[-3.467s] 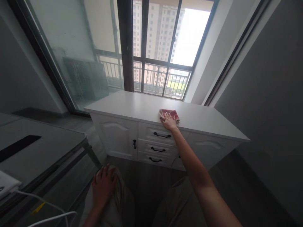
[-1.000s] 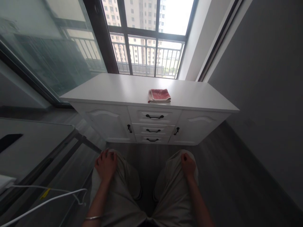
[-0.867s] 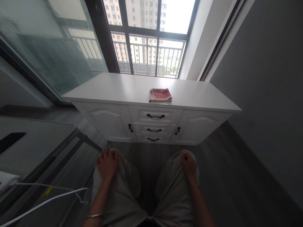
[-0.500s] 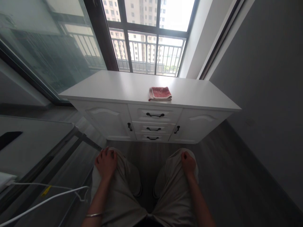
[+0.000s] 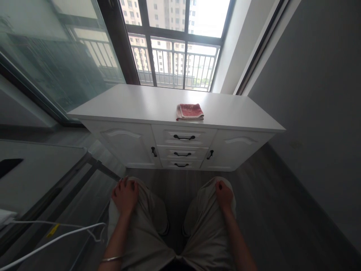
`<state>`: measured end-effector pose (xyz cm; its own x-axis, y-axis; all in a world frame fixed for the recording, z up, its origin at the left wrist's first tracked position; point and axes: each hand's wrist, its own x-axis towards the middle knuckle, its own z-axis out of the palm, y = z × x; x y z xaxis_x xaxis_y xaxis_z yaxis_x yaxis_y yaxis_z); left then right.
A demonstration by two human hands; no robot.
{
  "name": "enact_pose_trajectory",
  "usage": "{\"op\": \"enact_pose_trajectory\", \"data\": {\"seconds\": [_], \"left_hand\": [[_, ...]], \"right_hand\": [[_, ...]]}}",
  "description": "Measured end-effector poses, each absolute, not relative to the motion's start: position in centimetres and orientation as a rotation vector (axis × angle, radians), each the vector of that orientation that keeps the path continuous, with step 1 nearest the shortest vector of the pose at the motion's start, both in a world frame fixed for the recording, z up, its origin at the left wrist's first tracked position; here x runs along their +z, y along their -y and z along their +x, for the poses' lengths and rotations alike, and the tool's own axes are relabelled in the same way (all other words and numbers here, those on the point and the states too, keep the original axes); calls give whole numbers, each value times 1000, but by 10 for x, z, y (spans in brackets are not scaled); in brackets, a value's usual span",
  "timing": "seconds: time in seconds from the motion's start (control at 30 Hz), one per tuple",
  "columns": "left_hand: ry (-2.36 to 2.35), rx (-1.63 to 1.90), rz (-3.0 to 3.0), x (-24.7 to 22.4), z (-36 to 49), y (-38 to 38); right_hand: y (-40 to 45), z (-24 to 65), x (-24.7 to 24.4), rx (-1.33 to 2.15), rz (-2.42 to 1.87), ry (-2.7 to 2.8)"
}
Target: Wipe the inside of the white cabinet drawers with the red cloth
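My left hand (image 5: pixel 125 195) rests on my left knee with its fingers spread over the trousers (image 5: pixel 146 229); it holds nothing. On the right knee lies my right hand (image 5: pixel 224 193), curled into a loose fist with no object showing in it. Beyond my knees stands a white cabinet (image 5: pixel 132 107), its drawers and doors closed. A folded red cloth (image 5: pixel 190 111) with a pale border lies on the cabinet top, near the front edge and out of reach of both resting hands. Black handles (image 5: pixel 184 137) mark the drawers.
At left is a table (image 5: pixel 56 158) with a dark flat object (image 5: pixel 9 165) on it. A white cable (image 5: pixel 59 237) runs by its near side. A glass door (image 5: pixel 70 49) and window (image 5: pixel 172 56) stand behind the cabinet; a grey wall (image 5: pixel 307 105) bounds the right.
The view has shifted very slightly. Both hands stay on the knees, and the cloth lies where it was.
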<state>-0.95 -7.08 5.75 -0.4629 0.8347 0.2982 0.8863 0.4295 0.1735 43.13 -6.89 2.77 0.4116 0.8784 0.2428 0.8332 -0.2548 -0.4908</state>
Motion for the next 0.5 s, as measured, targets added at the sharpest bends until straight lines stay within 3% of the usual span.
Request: {"op": "enact_pose_trajectory", "data": {"seconds": [0.5], "left_hand": [[2498,-442,-1524,52,-13,70]], "right_hand": [[68,434,24,131,-2118,1452]]}}
